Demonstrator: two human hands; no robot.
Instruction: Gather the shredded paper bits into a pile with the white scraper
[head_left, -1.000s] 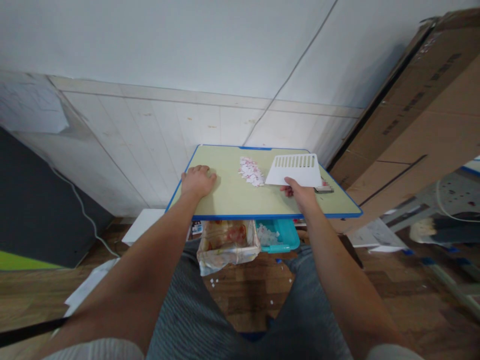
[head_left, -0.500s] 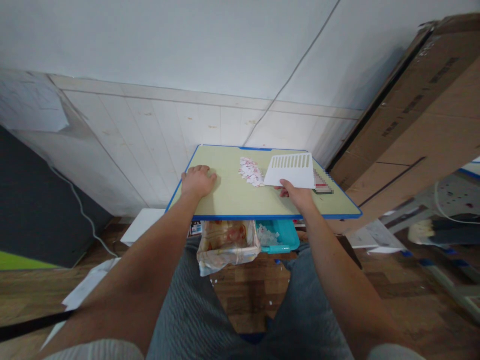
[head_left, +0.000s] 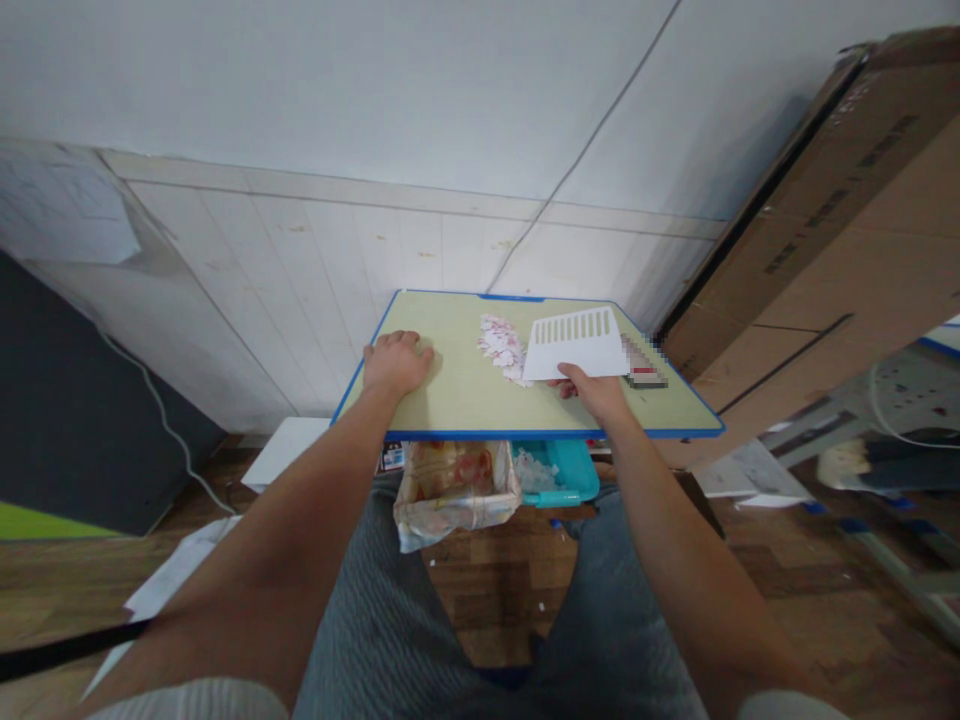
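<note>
My right hand (head_left: pixel 581 388) pinches the near edge of a flat white card-like sheet with a row of slots (head_left: pixel 576 355). The sheet is tilted over the right part of a pale yellow-green table (head_left: pixel 465 405) with a blue rim. Its left edge touches or nearly touches a heap of small white and pinkish scraps (head_left: pixel 501 345). My left hand (head_left: pixel 397 362) rests on the tabletop at the left, fingers spread a little, holding nothing. Right of the sheet lies a partly blurred flat item (head_left: pixel 646 365), which I cannot make out.
Below the table's front edge sit a lined bin (head_left: pixel 457 512) and a turquoise tray (head_left: pixel 562 496) with whitish pieces in it. A large cardboard box (head_left: pixel 817 240) leans at the right. A cable (head_left: pixel 592 140) runs down the wall behind the table.
My right hand has moved the slotted sheet slightly left and toward me. Scraps at the heap's near right end have shifted toward me. My left hand has stayed put.
</note>
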